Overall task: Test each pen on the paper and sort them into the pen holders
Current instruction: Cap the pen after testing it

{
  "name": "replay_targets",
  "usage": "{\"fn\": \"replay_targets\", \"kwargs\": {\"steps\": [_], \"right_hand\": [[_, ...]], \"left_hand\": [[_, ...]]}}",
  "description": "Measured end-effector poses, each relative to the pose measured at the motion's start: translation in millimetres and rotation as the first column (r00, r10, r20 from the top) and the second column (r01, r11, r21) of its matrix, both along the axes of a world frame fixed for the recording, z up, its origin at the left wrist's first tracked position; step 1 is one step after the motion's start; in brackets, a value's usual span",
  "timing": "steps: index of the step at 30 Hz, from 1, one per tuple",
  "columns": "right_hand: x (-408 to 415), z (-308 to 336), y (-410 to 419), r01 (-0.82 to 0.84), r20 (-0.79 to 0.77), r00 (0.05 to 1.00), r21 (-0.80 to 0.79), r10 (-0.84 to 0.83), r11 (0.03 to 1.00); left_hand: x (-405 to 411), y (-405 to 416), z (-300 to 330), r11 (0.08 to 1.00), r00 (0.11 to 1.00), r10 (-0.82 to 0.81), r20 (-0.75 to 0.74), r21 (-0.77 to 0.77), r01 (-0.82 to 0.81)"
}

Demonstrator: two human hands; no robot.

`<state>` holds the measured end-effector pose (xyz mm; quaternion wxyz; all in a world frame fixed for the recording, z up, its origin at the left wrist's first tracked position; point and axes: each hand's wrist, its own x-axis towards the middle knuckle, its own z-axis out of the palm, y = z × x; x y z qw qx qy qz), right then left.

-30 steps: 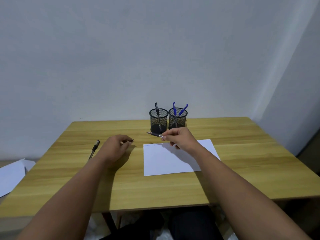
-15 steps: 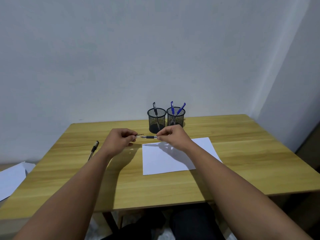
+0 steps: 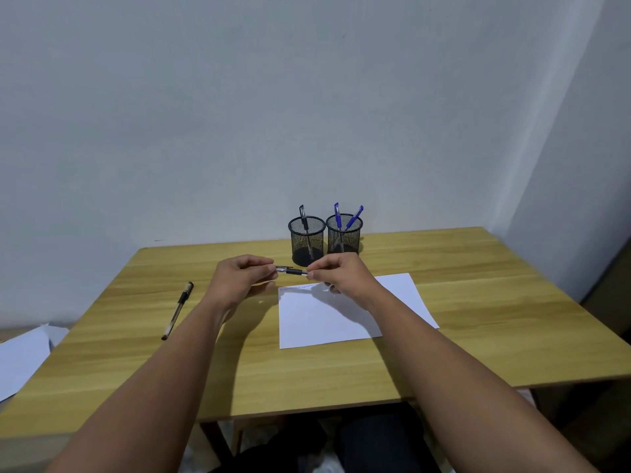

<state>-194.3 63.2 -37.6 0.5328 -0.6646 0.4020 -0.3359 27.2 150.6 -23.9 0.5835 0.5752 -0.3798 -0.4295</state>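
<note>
Nearest the camera, two bare forearms reach out over the wooden table [image 3: 461, 336]. On it lies a white sheet of paper [image 3: 324, 319] with faint scribbles along its far edge. Left of the paper, well apart, a black pen [image 3: 177, 310] lies flat on the wood. Just above the paper's far left corner, both hands hold a second black pen [image 3: 293, 271] level in the air: the left hand [image 3: 239, 279] pinches its left end with curled fingers, the right hand [image 3: 341, 273] pinches its right end likewise. Beyond the paper stand two black mesh pen holders, touching; the left holder [image 3: 306, 238] has one black pen, the right holder [image 3: 344, 235] two blue pens.
</note>
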Motion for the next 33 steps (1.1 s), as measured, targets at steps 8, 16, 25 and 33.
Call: {"fn": "replay_targets", "kwargs": {"steps": [8,16,25,33], "right_hand": [[7.1,4.8,3.1,0.010,0.075,0.997,0.030,-0.012,1.000],[7.2,12.8,-0.4,0.001,0.029,1.000,-0.006,-0.001,1.000],[15.0,14.0,2.1,0.017,-0.039,0.999,-0.072,-0.019,0.997],[34.6,20.8,8.6,-0.102,-0.322,0.947,-0.259,0.013,0.960]], "left_hand": [[-10.6,-3.4,2.3,0.996,0.990,0.075,-0.121,-0.028,-0.079],[-13.0,0.8,4.1,0.995,0.980,0.095,-0.173,-0.014,-0.099],[-15.5,-1.3,8.3,0.987,0.978,0.162,-0.131,0.039,-0.158],[-16.5,0.9,20.8,0.975,0.975,0.221,-0.014,0.003,-0.221]]}}
